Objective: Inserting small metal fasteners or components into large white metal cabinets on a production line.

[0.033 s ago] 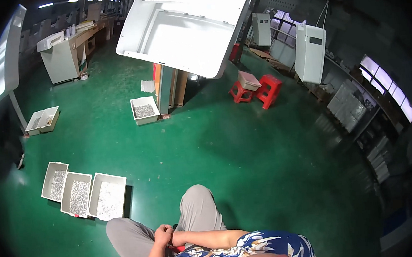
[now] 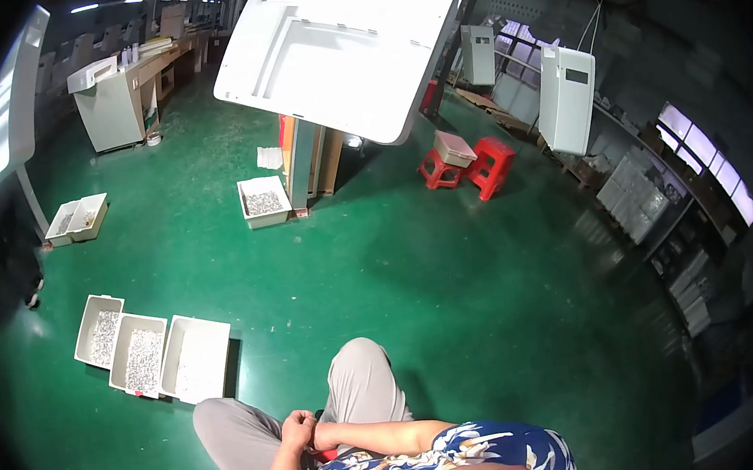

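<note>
I am seated, with my knees in grey trousers (image 2: 363, 384) over the green floor (image 2: 453, 291). My left hand (image 2: 297, 426) is curled into a fist between my knees, and nothing shows in it. My right forearm crosses in from the right, and my right hand (image 2: 320, 437) lies against my left wrist, mostly hidden. A bit of red (image 2: 325, 455) shows just beneath the hands. Nearest my left knee are three white bins (image 2: 197, 356) on the floor, two of them filled with small metal parts.
A big white moulded panel (image 2: 351, 49) tilts on a stand (image 2: 303, 165) ahead, with a white parts bin (image 2: 263, 200) beside it. Two red stools (image 2: 478, 168) stand further right. More bins (image 2: 78, 218) lie far left. White cabinets (image 2: 566, 97) and shelving line the right wall.
</note>
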Demonstrator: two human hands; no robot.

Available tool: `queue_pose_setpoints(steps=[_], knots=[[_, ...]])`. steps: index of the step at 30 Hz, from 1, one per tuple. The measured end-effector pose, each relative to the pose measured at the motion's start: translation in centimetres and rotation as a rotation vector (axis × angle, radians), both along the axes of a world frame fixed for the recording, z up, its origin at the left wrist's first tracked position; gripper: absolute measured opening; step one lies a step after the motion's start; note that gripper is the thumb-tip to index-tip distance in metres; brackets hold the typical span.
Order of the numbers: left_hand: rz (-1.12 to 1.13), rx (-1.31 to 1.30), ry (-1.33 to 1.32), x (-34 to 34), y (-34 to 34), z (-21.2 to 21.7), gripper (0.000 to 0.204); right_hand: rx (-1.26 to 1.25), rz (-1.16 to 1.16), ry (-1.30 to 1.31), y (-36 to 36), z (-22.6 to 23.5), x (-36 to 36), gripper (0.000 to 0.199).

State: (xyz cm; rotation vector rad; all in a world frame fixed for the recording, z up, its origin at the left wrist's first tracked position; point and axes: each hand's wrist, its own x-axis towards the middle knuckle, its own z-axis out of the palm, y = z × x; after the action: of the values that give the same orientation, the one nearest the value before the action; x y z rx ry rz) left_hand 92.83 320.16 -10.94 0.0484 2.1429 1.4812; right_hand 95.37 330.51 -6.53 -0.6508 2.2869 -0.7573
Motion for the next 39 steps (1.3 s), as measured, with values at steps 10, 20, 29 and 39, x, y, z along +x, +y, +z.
queue_pose_setpoints(steps=[10,20,29,39], knots=[[-0.025,0.095,0.066,-0.1,0.2,-1.4,0.009,0.004,-0.028,0.190,0.3,-8.5,0.3,0.028],[0.107,0.079,0.192,0.5,-0.1,2.4,0.013,0.054,0.030,0.028,-0.5,0.1,0.5,0.027],[0.137,0.165,0.161,0.2,0.0,1.4,0.011,0.116,0.034,0.098,-0.4,-1.3,0.9,0.025],[-0.015,0.034,0.192,0.2,0.9,2.2,0.014,0.186,-0.106,0.127,0.3,-3.3,1.8,0.016]])
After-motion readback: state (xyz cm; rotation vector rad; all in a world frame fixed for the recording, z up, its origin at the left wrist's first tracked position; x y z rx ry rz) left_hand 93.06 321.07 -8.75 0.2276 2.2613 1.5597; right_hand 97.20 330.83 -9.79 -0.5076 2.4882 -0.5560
